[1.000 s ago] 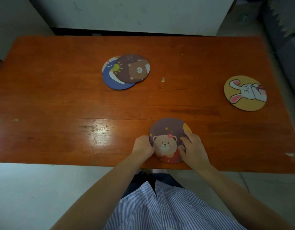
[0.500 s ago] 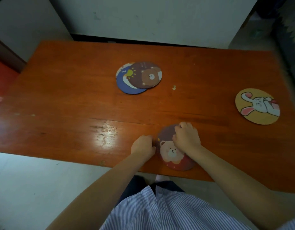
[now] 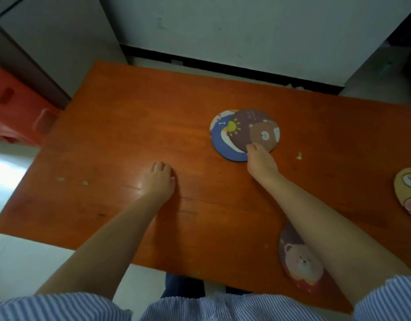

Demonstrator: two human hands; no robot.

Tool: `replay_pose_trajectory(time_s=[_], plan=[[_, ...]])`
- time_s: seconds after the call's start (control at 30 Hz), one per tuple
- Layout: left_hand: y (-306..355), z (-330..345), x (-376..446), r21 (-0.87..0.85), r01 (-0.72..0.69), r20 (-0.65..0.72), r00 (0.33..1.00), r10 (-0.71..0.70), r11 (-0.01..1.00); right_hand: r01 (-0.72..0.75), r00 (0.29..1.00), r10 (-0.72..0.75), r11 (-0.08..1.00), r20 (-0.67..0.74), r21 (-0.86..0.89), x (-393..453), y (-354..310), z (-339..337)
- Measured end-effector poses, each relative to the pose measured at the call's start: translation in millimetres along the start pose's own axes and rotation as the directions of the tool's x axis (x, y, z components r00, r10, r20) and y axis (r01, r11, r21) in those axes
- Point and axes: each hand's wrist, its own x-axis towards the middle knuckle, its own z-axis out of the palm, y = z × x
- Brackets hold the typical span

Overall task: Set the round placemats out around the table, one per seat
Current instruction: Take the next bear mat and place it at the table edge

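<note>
On the orange wooden table (image 3: 130,126), a brown bear placemat (image 3: 257,126) tops a small pile at the far middle, over a blue placemat (image 3: 219,141) and a pale one (image 3: 219,117) that barely shows. My right hand (image 3: 261,163) reaches to the pile, its fingertips closed on the brown mat's near edge; the mat still lies flat. My left hand (image 3: 159,181) rests palm down on bare wood, holding nothing. A pink bear placemat (image 3: 299,262) lies at the near edge, partly under my right forearm. A yellow rabbit placemat (image 3: 408,193) is cut off at the right.
A red plastic stool (image 3: 17,107) stands off the table's left end, beside a dark cabinet. A white wall runs behind the far edge. Small crumbs (image 3: 299,155) lie right of the pile, and others near the left end.
Both hands left the pink bear mat at the near edge. My right hand reached forward to the pile; my left hand moved out onto bare wood. The view shifted left.
</note>
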Motion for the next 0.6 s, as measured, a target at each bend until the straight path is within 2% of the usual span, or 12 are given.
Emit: replay_pose_trajectory(time_s=[0.2, 0.37, 0.53, 0.6], plan=[[-64.6, 17.4, 33.1, 0.016, -0.205, 0.080, 0.976, 0.203, 0.979, -0.127, 0.992, 0.127, 0.983, -0.005, -0.135, 33.6, -11.3, 8.3], [-78.6, 30.8, 34.4, 0.062, -0.295, 0.039, 0.955, 0.293, 0.953, 0.012, 0.995, 0.032, 0.903, 0.094, -0.430, 32.9, -21.0, 6.8], [-77.4, 34.5, 36.0, 0.094, -0.303, 0.027, 0.953, 0.301, 0.948, -0.062, 0.996, 0.081, 0.912, 0.030, -0.405, 23.7, -38.0, -12.1], [-77.7, 34.5, 35.4, 0.084, -0.297, 0.021, 0.955, 0.297, 0.951, -0.057, 0.994, 0.090, 0.917, 0.067, -0.394, 7.5, -53.2, -11.5]])
